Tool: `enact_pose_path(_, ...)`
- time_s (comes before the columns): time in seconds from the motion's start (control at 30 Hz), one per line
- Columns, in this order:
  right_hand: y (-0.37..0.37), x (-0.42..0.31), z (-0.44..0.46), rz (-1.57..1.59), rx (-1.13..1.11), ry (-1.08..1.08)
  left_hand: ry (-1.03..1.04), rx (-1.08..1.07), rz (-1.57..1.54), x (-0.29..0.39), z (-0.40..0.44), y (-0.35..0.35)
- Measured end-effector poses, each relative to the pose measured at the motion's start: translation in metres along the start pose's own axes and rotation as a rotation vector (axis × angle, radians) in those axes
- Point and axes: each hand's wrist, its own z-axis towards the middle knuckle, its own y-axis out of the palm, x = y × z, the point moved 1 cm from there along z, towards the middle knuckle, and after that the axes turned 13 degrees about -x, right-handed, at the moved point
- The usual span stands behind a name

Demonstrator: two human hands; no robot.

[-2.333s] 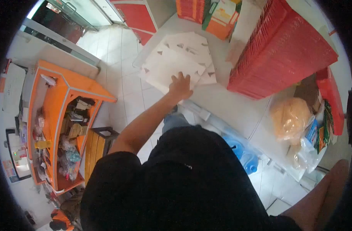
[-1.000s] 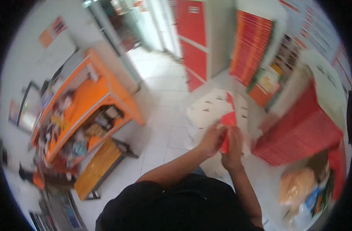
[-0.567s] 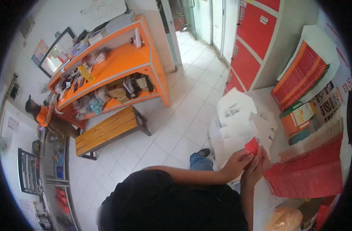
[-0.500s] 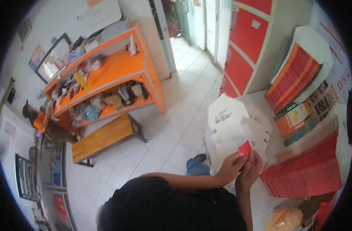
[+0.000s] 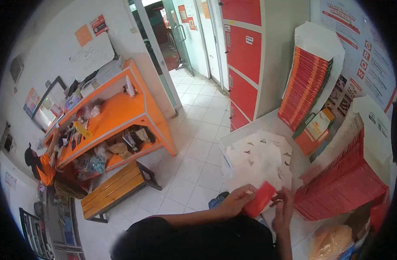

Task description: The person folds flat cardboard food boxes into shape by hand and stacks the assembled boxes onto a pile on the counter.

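My left hand is closed on the near left edge of a small red folded carton, which is tilted over the table's front. Beside the carton's right edge, my right hand has its fingers apart and slightly curled; whether a fingertip touches the carton is hard to tell. Beyond both hands, flat white cardboard blanks with small dark marks and cut slots lie on the white table. To the right of my right hand stands a tall stack of red folded cartons.
Another stack of orange-red cartons leans by the wall, near an orange-and-green box. Red lockers stand behind the table. A wooden bench and orange counter are left, with a person beside it. A plastic bag lies low right.
My hands have moved apart and lower, and more of the red carton shows, now in my left hand. A white blank with printed text no longer shows on top. The view has shifted.
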Motion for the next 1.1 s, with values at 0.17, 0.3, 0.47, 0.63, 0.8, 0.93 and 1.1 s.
enact_pose_path(0.17, -0.034, -0.051, 0.014, -0.122, -0.307, -0.020, 0.039, -0.162, 0.590, 0.028, -0.002, 0.018)
enact_pose_path(0.3, -0.038, -0.076, 0.014, -0.253, -0.418, -0.093, -0.031, -0.142, 0.562, 0.045, 0.005, 0.021)
enact_pose_path(0.47, -0.049, -0.069, 0.010, 0.166, -0.534, 0.104, -0.026, -0.206, 0.564, 0.028, 0.008, 0.019)
enact_pose_path(0.63, -0.043, -0.073, 0.017, -0.134, -0.575, 0.129, 0.011, -0.212, 0.588, 0.024, 0.003, 0.017)
enact_pose_path(0.8, -0.002, -0.033, 0.006, -0.317, -0.183, 0.318, 0.015, -0.203, 0.645, 0.018, -0.011, 0.018)
enact_pose_path(0.93, 0.005, -0.042, -0.002, -0.063, -0.459, 0.256, -0.075, -0.230, 0.673, 0.028, -0.022, 0.013)
enact_pose_path(1.1, 0.011, -0.068, 0.003, -0.345, -0.441, 0.111, -0.102, -0.094, 0.513, 0.039, -0.024, 0.012)
